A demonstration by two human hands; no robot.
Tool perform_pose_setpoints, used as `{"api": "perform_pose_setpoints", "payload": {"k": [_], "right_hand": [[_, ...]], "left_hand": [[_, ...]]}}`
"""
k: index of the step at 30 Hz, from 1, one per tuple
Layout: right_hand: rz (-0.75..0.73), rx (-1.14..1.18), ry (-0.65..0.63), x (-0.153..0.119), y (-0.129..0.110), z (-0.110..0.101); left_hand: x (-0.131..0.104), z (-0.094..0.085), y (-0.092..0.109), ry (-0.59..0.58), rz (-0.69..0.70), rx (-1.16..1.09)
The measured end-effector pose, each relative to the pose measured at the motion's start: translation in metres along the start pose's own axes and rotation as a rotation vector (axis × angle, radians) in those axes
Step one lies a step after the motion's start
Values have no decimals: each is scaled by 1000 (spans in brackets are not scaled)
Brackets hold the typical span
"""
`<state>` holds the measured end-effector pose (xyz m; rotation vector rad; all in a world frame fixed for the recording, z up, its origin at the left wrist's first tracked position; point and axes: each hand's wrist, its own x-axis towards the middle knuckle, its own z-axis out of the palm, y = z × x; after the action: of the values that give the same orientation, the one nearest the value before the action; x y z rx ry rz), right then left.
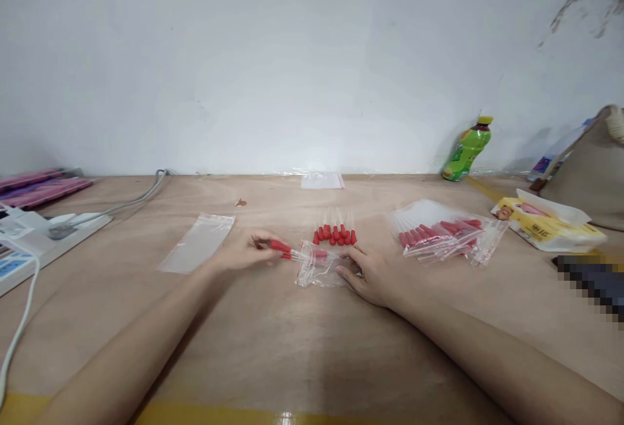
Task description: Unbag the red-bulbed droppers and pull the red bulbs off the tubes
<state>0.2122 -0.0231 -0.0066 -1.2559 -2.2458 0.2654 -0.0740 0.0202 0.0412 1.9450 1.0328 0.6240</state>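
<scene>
My left hand (258,249) is closed on a few droppers (280,247) by their red rubber bulbs. Their clear stems point right, at the mouth of a small clear zip bag (322,273); whether the tips are inside is hard to tell. Something red shows within or behind that bag. At the bag's other end, my right hand (363,272) pinches the plastic between thumb and fingers. Just beyond the bag lies a group of droppers (336,235), red bulbs toward me and clear stems toward the wall.
Filled bags of red-bulbed droppers (439,236) are piled at right. A flat bag (199,243) lies left, another pale bag (322,181) by the wall. Farther out are a green bottle (468,149), tissue pack (546,223), dark phone-like object (592,285) and power strip (58,243).
</scene>
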Motion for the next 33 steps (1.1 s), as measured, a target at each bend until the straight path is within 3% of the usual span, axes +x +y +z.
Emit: {"api": "perform_pose_setpoints", "payload": {"k": [2,5,8,10,12,15,18,23,28,33], "right_hand": [[-15,-3,3,0,0,-1],[-48,-4,-11,-1,0,-2],[-81,-11,-28,-1,1,-1],[-114,2,-32,-1,2,-1],[-145,24,-35,-1,2,-1],[-156,38,-33,-1,2,-1],[-152,35,-27,0,2,0],[-152,26,-33,0,1,-1],[-147,22,-26,0,2,-1],[-130,17,-41,-1,2,0]], "left_hand": [[-4,-28,-1,89,-72,-58],[-8,-56,-8,477,-99,-175],[-1,-57,-15,751,-73,-129],[9,-45,-19,835,-17,26],[20,-27,-20,799,87,293],[38,2,-21,636,280,751],[53,24,-22,437,378,969],[64,42,-24,313,429,958],[56,42,-24,330,426,880],[45,41,-22,368,336,655]]}}
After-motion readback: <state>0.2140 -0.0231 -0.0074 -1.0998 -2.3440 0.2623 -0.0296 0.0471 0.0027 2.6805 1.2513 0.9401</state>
